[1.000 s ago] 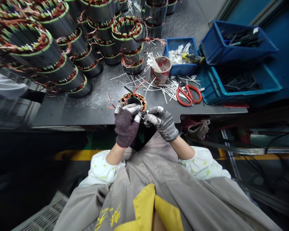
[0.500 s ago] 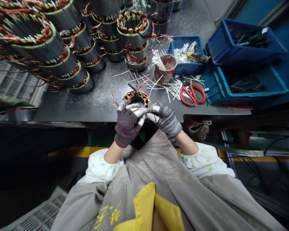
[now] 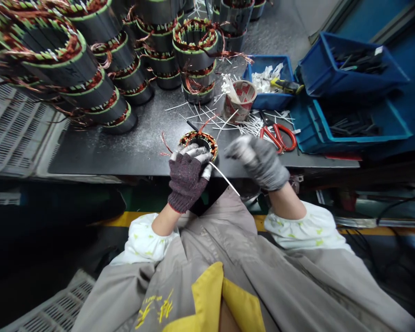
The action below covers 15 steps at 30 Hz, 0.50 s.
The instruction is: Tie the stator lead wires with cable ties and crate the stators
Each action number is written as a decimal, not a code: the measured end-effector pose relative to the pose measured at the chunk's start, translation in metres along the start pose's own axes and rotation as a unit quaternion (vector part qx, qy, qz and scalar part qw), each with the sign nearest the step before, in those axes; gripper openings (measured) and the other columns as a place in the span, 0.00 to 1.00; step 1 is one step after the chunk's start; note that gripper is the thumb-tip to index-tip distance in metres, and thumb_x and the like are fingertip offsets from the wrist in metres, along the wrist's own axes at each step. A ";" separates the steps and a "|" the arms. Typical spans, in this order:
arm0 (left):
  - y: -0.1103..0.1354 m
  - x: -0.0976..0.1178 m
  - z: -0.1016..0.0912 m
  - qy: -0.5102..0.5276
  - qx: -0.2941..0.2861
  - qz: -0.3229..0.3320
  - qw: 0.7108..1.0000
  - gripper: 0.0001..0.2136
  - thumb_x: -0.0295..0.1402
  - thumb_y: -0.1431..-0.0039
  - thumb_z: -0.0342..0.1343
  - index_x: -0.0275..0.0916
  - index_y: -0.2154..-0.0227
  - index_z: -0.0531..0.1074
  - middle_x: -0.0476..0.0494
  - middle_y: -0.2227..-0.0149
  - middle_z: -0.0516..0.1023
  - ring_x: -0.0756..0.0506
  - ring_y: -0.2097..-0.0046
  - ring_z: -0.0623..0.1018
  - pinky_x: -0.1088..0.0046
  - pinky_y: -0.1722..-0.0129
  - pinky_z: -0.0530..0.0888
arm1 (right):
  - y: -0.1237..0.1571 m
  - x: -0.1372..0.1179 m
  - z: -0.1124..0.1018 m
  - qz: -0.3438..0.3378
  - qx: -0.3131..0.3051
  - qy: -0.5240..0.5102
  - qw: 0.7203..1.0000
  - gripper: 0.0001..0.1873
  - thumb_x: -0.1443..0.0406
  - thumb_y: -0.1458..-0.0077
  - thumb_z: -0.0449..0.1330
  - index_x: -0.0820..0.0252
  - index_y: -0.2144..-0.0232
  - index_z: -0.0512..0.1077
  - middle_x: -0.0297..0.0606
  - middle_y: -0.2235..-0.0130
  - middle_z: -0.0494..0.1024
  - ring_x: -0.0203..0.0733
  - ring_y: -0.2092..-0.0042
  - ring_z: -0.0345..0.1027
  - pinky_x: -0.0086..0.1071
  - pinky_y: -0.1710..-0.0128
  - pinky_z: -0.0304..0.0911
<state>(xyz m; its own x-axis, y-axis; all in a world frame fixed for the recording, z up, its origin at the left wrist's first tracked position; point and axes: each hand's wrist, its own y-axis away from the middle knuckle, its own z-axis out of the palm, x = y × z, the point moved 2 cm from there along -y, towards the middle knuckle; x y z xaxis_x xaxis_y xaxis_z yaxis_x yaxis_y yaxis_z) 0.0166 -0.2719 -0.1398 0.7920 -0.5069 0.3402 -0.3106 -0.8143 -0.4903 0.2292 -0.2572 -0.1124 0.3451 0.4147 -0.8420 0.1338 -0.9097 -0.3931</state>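
Now the right hand (image 3: pixel 262 161), grip too blurred to tell, has left the copper-wound ring (image 3: pixel 213 145) the left hand (image 3: pixel 188 179) grasps.

Noted right hand (image 3: pixel 257 161) drawn away from wound ring (image 3: pixel 212 145), now blurred and partly covering red-handled scissors (image 3: pixel 277 134). Saw long white strip (image 3: pixel 226 177) come into view, jutting rightward from ring's near edge.

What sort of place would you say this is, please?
Probably a factory workshop, perhaps for motor parts: stacked, copper-wound grey metal cylinders stand at left, blue plastic bins at right, and a dark-gloved left hand holds a small copper-wound ring.
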 end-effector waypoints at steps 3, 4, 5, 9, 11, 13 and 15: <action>0.000 -0.003 0.005 0.002 -0.005 -0.007 1.000 0.14 0.42 0.32 0.58 0.45 0.48 0.79 0.39 0.41 0.82 0.35 0.35 0.76 0.46 0.30 0.62 | 0.008 0.007 0.012 0.003 -0.187 0.098 0.977 0.27 0.42 0.32 0.58 0.56 0.69 0.79 0.38 0.71 0.78 0.42 0.67 0.71 0.36 0.63 0.66; -0.001 -0.004 0.007 0.001 -0.006 -0.011 1.000 0.13 0.42 0.32 0.58 0.45 0.50 0.80 0.40 0.42 0.82 0.34 0.36 0.77 0.45 0.31 0.62 | 0.009 0.008 0.017 0.006 -0.195 0.093 0.976 0.26 0.44 0.31 0.57 0.56 0.68 0.80 0.38 0.70 0.79 0.41 0.67 0.71 0.35 0.63 0.65; -0.001 -0.005 0.009 -0.001 -0.006 -0.015 1.000 0.12 0.41 0.32 0.57 0.45 0.52 0.80 0.40 0.43 0.83 0.34 0.37 0.77 0.45 0.31 0.63 | 0.008 0.008 0.023 0.012 -0.184 0.075 0.980 0.25 0.46 0.30 0.57 0.57 0.67 0.80 0.38 0.69 0.80 0.41 0.66 0.72 0.35 0.62 0.65; 0.000 -0.004 0.017 -0.030 -0.002 -0.032 0.999 0.11 0.42 0.33 0.57 0.42 0.60 0.79 0.37 0.47 0.84 0.32 0.40 0.79 0.42 0.34 0.65 | -0.011 0.012 0.050 0.034 -0.069 0.017 0.997 0.19 0.53 0.32 0.59 0.57 0.70 0.78 0.38 0.70 0.80 0.43 0.67 0.73 0.37 0.64 0.68; 0.002 -0.003 0.018 -0.041 0.003 -0.031 0.999 0.11 0.41 0.33 0.57 0.41 0.61 0.79 0.35 0.47 0.84 0.32 0.41 0.79 0.41 0.33 0.65 | -0.023 0.016 0.057 0.043 -0.042 0.003 0.998 0.17 0.55 0.33 0.59 0.56 0.71 0.77 0.38 0.70 0.80 0.45 0.67 0.73 0.39 0.64 0.70; 0.006 -0.003 0.013 -0.034 0.009 0.002 0.999 0.10 0.39 0.32 0.56 0.41 0.57 0.79 0.36 0.46 0.84 0.33 0.40 0.79 0.42 0.31 0.64 | -0.027 0.020 0.053 0.055 -0.043 -0.018 0.997 0.16 0.54 0.34 0.61 0.55 0.69 0.79 0.38 0.68 0.81 0.45 0.66 0.75 0.40 0.62 0.73; 0.011 -0.008 0.003 -0.026 0.010 0.049 0.998 0.12 0.35 0.31 0.55 0.41 0.50 0.79 0.37 0.43 0.83 0.36 0.36 0.78 0.43 0.28 0.61 | -0.020 0.022 0.039 0.059 -0.045 -0.053 0.996 0.16 0.51 0.34 0.61 0.54 0.62 0.82 0.38 0.64 0.83 0.45 0.66 0.76 0.41 0.62 0.75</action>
<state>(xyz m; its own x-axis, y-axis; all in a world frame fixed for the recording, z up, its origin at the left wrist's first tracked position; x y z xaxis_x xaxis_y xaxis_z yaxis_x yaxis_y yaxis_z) 0.0086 -0.2762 -0.1499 0.7856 -0.5671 0.2476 -0.3773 -0.7561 -0.5347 0.1983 -0.2287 -0.1376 0.2638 0.3006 -0.9165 0.1821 -0.9486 -0.2587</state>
